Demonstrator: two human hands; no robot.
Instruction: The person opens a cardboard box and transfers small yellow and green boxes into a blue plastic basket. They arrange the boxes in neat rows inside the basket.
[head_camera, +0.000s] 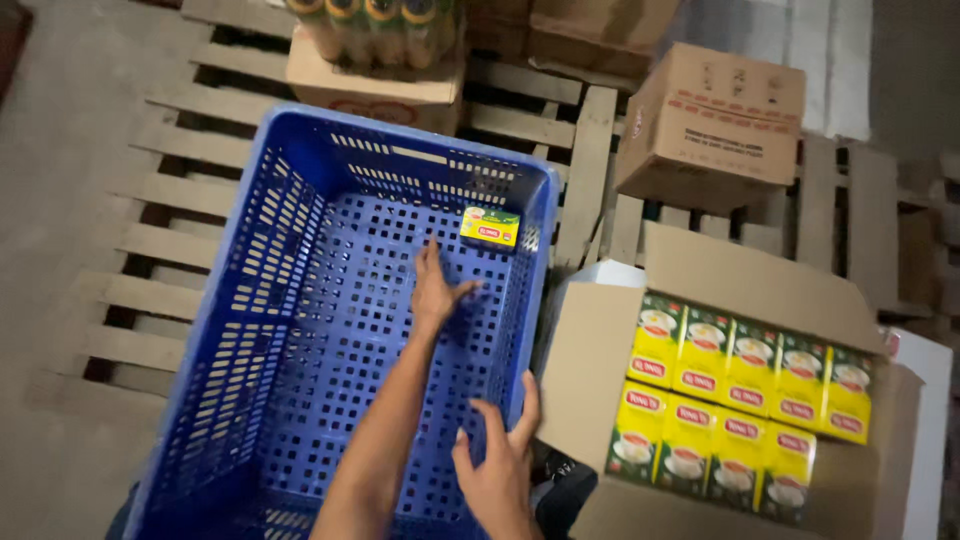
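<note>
With the left hand (435, 290) spread open and empty inside the blue crate (250, 300), just short of the lone yellow-green tea box (490, 226) in its far corner, and the right hand (497, 470) open over the near rim, pressing that box flush into the corner seems wise.

Pallets and cartons around the work spot

Wooden pallets (160, 240) lie on the grey concrete floor (60, 150). At the far end a shrink-wrapped pack of bottles (375, 28) sits on a flat cardboard box (375, 92). A closed brown carton (712, 125) rests tilted on the slats to the right, with more cartons (590, 30) behind it.
</note>
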